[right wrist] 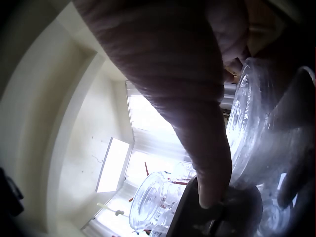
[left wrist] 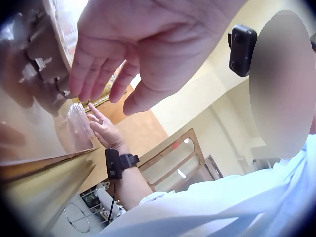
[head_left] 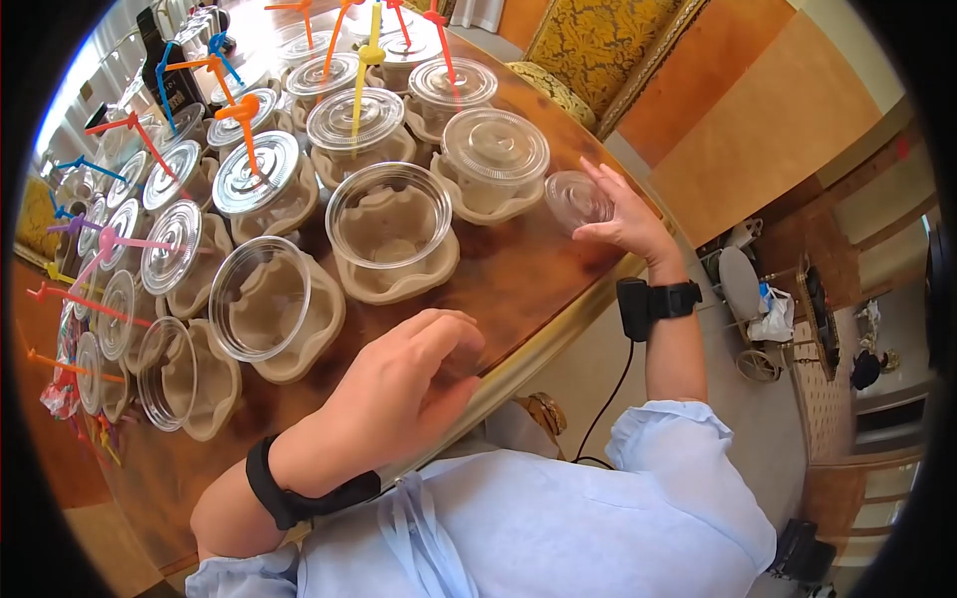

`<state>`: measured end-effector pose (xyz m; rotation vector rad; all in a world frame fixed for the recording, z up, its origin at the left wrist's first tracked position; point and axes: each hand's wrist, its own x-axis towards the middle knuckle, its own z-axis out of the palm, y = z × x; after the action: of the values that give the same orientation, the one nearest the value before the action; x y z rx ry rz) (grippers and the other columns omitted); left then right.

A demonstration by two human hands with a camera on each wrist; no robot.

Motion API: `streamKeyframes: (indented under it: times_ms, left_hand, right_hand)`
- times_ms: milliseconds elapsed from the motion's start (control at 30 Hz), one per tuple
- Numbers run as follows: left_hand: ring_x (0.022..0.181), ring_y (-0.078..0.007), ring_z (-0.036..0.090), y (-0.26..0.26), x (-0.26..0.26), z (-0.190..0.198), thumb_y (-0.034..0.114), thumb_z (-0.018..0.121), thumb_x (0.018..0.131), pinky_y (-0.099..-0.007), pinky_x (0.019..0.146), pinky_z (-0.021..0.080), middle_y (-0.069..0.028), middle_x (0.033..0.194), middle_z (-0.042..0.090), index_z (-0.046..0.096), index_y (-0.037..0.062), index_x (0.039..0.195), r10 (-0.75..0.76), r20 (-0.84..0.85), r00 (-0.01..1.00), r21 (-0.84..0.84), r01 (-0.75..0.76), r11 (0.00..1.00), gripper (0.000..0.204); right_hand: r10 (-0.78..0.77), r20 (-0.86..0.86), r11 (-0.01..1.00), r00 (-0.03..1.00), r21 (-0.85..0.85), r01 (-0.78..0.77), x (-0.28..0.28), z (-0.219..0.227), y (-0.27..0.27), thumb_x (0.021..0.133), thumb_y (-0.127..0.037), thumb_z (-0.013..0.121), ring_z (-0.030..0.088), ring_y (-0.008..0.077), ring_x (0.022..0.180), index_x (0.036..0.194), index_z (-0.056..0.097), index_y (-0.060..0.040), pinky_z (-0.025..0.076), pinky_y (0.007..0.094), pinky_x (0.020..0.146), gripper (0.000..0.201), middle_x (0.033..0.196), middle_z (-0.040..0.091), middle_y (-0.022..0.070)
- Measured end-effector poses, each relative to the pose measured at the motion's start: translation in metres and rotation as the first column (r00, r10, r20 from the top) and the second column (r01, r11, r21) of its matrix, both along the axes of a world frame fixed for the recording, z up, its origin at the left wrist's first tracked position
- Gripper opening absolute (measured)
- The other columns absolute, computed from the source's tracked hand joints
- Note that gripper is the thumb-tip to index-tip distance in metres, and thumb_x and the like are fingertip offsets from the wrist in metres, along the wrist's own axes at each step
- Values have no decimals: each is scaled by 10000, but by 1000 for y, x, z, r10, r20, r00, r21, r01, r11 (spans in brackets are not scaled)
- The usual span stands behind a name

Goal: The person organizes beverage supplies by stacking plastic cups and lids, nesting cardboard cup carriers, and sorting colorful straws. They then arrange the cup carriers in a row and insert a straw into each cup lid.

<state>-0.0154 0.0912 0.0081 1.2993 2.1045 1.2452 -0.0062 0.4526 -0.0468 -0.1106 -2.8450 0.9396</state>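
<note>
My right hand [head_left: 630, 214] is at a stack of clear plastic lids [head_left: 576, 201] by the table's right edge. Its thumb and fingers are spread at the stack's sides; in the right wrist view the thumb [right wrist: 210, 168] overlaps a clear rim. My left hand [head_left: 404, 384], fingers loosely bent, hovers over the front table edge with nothing in it. Beyond it stand clear cups without lids, one in the middle [head_left: 390, 261] and one to its left [head_left: 261, 344], each in a moulded pulp holder. A lidded cup [head_left: 495, 149] stands close to the right hand.
Several more lidded cups fill the table behind and to the left, many with knotted coloured sticks, such as an orange one [head_left: 239, 112]. A dark bottle [head_left: 164, 75] stands at the back left. A patterned yellow chair [head_left: 603, 45] is past the far edge.
</note>
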Motion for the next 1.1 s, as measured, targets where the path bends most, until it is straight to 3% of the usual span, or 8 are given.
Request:
streamKeyframes:
  times_ms: [167, 367, 467, 667, 767, 867, 1100]
  left_hand:
    - [905, -279, 621, 14, -5, 3, 2, 651, 744, -326, 778, 505, -140, 1081, 584, 551, 8, 990, -15, 44, 999, 2, 15, 1000, 265]
    - [930, -286, 616, 17, -5, 1, 4, 653, 745, -325, 786, 506, -149, 1084, 581, 553, 2, 984, -15, 15, 1000, -4, 15, 1000, 259]
    - [938, -281, 615, 17, -5, 1, 7, 658, 744, -322, 779, 506, -150, 1083, 582, 555, 1, 982, -10, 31, 999, -9, 10, 1000, 260]
    - [902, -272, 611, 21, -7, 1, 15, 660, 752, -314, 771, 510, -146, 1069, 581, 546, -1, 989, -28, 47, 999, -1, 28, 1000, 263]
    - [891, -267, 606, 25, -8, 2, 19, 658, 760, -311, 775, 511, -142, 1060, 579, 542, -1, 994, -41, 22, 999, 15, 41, 999, 261]
    - [908, -253, 601, 28, -9, 1, 25, 657, 768, -309, 777, 510, -139, 1066, 576, 545, -5, 991, -47, 27, 999, 43, 46, 998, 251]
    - [927, -231, 596, 30, -8, 2, 39, 663, 778, -306, 787, 514, -131, 1082, 570, 556, -10, 987, -49, 64, 997, 21, 48, 999, 240]
  right_hand:
    - [-5, -39, 999, 999, -36, 4, 2, -1, -3, 617, -303, 828, 328, 372, 1314, 1308, 507, -118, 327, 395, 1046, 785, 1388, 345, 285]
    - [62, -63, 993, 996, 103, -56, -3, -3, -11, 647, -275, 798, 376, 379, 1266, 1272, 544, -123, 328, 415, 1044, 692, 1377, 380, 256]
    - [88, -127, 975, 988, 216, -59, -4, -13, -12, 674, -261, 766, 355, 389, 1286, 1265, 554, -142, 316, 421, 1053, 640, 1388, 375, 245]
    - [114, -92, 862, 989, 504, -53, -2, -22, -22, 751, -275, 683, 300, 398, 1329, 1331, 479, -163, 280, 475, 1064, 625, 1421, 361, 199]
    - [114, -82, 859, 990, 509, -57, -1, -23, -21, 770, -276, 669, 301, 400, 1327, 1361, 438, -173, 272, 488, 1063, 643, 1425, 359, 192]
    - [98, -176, 967, 979, 249, -52, -1, -22, -18, 775, -309, 686, 292, 417, 1324, 1331, 478, -167, 279, 477, 1062, 610, 1430, 345, 201]
    - [9, -192, 971, 981, 234, 37, 6, -22, -21, 765, -362, 715, 284, 459, 1307, 1272, 542, -148, 296, 460, 1056, 577, 1412, 360, 218]
